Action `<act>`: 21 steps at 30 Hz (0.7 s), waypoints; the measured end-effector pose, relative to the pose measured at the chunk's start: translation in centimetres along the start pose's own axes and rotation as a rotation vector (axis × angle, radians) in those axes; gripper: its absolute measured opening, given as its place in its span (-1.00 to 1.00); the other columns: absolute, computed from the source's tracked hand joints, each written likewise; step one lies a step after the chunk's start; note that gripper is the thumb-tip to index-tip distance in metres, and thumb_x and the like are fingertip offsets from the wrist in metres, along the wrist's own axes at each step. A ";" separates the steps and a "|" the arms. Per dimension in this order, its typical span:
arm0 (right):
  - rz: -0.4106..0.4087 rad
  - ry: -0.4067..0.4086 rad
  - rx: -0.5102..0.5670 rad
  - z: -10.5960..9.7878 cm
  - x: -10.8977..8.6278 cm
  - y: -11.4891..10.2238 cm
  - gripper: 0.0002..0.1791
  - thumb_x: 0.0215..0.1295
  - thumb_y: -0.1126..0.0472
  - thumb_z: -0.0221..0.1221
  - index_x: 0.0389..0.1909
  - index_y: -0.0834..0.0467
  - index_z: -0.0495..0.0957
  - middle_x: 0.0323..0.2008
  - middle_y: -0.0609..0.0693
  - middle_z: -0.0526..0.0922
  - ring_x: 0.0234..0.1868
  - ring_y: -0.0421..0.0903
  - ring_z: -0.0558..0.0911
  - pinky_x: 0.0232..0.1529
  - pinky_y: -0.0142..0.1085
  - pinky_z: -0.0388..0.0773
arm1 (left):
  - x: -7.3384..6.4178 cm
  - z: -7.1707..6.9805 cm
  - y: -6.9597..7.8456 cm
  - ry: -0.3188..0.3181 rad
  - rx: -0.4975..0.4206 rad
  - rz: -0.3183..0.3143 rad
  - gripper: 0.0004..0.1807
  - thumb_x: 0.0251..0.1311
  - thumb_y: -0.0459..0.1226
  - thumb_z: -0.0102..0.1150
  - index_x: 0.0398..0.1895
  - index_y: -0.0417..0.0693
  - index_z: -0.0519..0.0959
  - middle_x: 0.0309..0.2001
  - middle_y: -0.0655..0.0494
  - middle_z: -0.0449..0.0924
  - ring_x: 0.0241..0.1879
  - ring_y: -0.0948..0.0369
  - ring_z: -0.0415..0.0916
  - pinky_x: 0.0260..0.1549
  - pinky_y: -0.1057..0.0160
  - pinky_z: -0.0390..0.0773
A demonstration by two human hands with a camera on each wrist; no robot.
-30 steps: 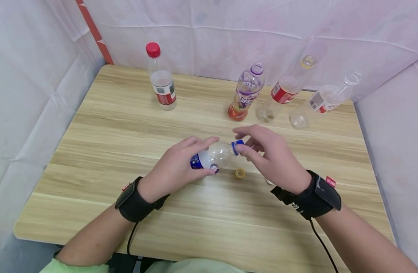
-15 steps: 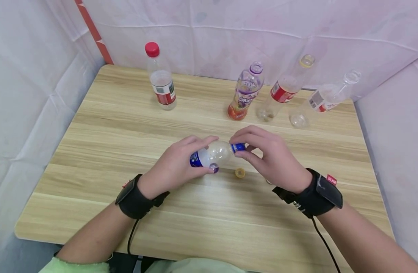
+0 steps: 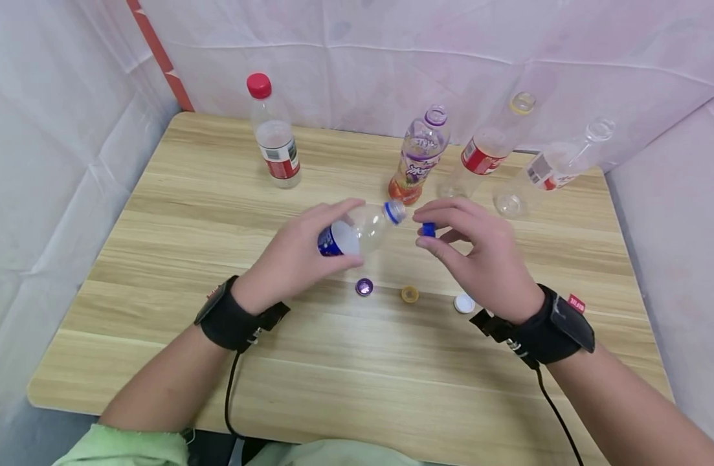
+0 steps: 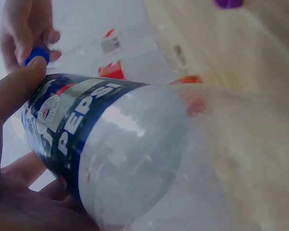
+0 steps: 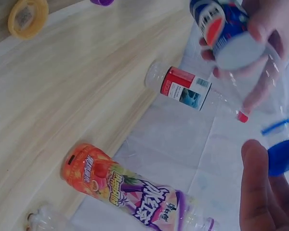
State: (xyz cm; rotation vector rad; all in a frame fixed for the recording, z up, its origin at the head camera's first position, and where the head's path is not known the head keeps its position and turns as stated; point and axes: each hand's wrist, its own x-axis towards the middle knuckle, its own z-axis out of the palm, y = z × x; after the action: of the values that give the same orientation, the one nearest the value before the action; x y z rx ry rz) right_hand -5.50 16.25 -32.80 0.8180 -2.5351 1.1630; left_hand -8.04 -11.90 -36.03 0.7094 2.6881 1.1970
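My left hand grips a clear Pepsi bottle by its blue label, thumb and fingers around its sides. The bottle leans over to the right, its uncapped mouth pointing at my right hand. Thumb and fingertips of that hand pinch a blue bottle cap, a small gap away from the mouth. In the left wrist view the printed label faces the camera. On the table below lie a purple cap, a yellow cap and a white cap.
Along the back of the wooden table stand a red-capped bottle at left and, at right, three uncapped ones: a purple-necked drink bottle, a red-labelled bottle and a clear bottle. White sheeting hangs behind.
The blue cap has come off the Pepsi bottle in my right hand, which shifted slightly right. My left hand has moved the bottle toward the back, uncovering the purple cap.
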 end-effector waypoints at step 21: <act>0.117 -0.008 0.222 0.4 -2.1 1.5 -0.57 0.13 0.63 0.37 0.00 0.22 0.71 0.05 0.02 0.65 0.02 -0.15 0.69 0.07 -0.42 0.67 | 10.3 -3.7 0.1 0.275 -0.215 -0.089 -0.11 0.25 0.01 0.47 0.53 0.29 0.14 0.39 0.24 0.57 0.44 0.20 0.44 0.28 0.15 0.59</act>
State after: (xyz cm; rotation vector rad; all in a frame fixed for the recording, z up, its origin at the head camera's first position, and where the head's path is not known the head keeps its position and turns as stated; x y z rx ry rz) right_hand -4.71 17.57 -34.88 0.7310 -2.5206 1.5028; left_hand -18.19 -9.61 -32.54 0.4176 2.7033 1.6346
